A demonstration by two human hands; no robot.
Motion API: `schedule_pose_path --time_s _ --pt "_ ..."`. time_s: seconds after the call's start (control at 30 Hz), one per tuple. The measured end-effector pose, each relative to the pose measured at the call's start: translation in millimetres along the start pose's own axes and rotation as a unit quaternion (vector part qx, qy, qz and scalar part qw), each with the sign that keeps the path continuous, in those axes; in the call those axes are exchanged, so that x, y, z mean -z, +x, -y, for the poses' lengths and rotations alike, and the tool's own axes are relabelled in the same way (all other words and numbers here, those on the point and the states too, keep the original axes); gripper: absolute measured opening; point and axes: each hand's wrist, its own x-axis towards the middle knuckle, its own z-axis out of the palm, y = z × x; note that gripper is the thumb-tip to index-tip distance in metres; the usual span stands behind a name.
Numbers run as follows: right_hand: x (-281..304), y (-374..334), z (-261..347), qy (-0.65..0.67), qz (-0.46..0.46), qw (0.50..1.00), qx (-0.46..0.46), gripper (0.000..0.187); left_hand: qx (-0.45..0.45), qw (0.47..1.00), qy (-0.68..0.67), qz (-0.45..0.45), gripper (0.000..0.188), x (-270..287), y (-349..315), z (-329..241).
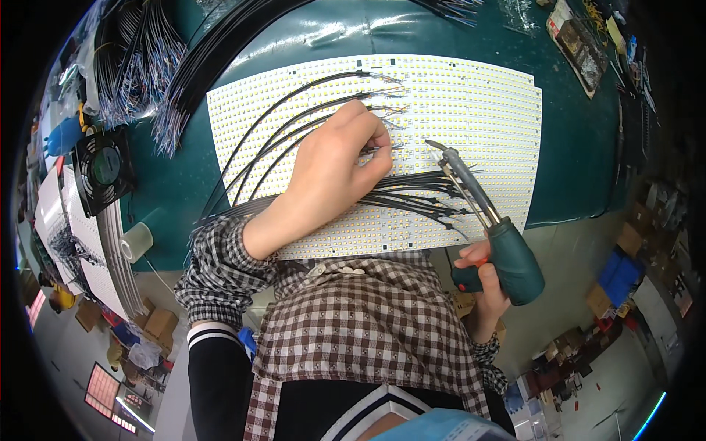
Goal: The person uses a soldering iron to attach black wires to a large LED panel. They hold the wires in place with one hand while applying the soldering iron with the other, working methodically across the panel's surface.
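A white LED board (478, 95), covered with rows of small yellowish chips, lies on the green table in front of me. My left hand (334, 158) is over its middle, thumb and fingers pinched on a black cable whose end is mostly hidden. Several black cables (283, 91) with thin stripped wire ends arch across the board beyond that hand. More loose black cables (412, 192) run beneath my wrist towards the right. In my right hand (482, 283) is a dark green soldering gun (515, 261). Its tip (432, 144) points at the board, a little right of my left fingers.
Thick bundles of black cables (198, 62) lie at the far left. A black fan (103, 169) stands on the left, near a stack of white boards (103, 250) and a white roll (137, 241). A stained box (577, 48) sits at the far right.
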Motion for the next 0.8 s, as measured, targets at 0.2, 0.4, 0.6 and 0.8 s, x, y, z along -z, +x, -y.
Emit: schedule_pose_path --time_s 0.2,0.4,0.6,0.8 --pt "-6 2 -2 -0.031 0.007 1.0 0.001 0.012 -0.007 1.0 -0.003 0.003 0.009 -2 0 2" --pt "-11 3 -2 -0.054 -0.009 0.998 -0.01 0.016 -0.017 1.0 0.005 0.006 0.009 -1 -1 2" --pt "-12 2 -3 -0.072 -0.028 0.996 -0.037 0.019 -0.02 1.0 0.004 0.008 0.01 -2 -1 2" --pt "-14 2 -6 -0.078 -0.045 0.995 -0.037 0.022 -0.023 1.0 0.007 0.007 0.01 0 0 2"
